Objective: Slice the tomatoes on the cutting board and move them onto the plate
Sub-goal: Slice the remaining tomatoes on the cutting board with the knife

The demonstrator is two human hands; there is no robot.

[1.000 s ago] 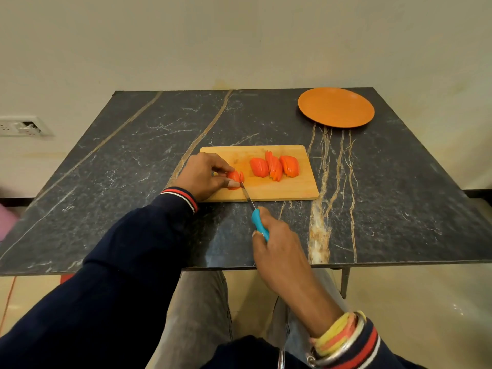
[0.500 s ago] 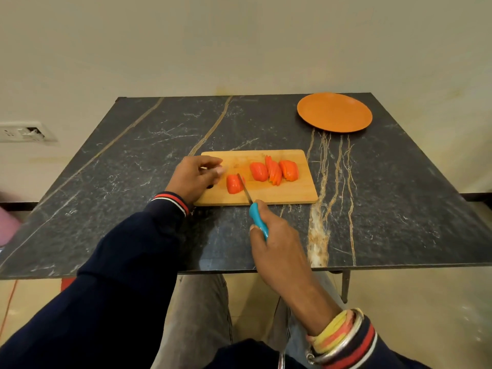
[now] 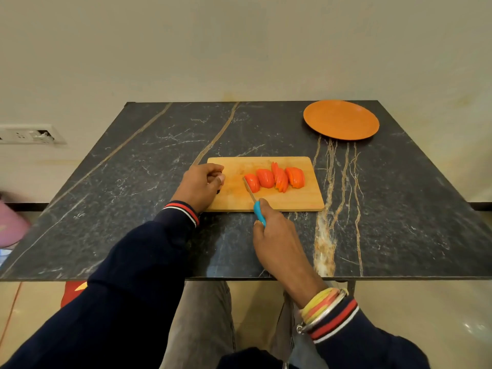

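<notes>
A dark marble table (image 3: 149,198) with thin white cracks and tan veins fills the middle of the view; the broadest, rust-and-cream vein runs down its right half to the near edge. Behind the table stands a plain cream wall (image 3: 239,49). On that wall, left of the table, sits a white socket panel (image 3: 29,134). Beyond the table's left edge is a blurred pink thing (image 3: 10,230), perhaps a bag or cloth. Below the table's near left corner, a red object (image 3: 73,291) shows on the glossy beige floor (image 3: 412,315). A thin dark table leg (image 3: 351,287) drops from the near edge at the right.
</notes>
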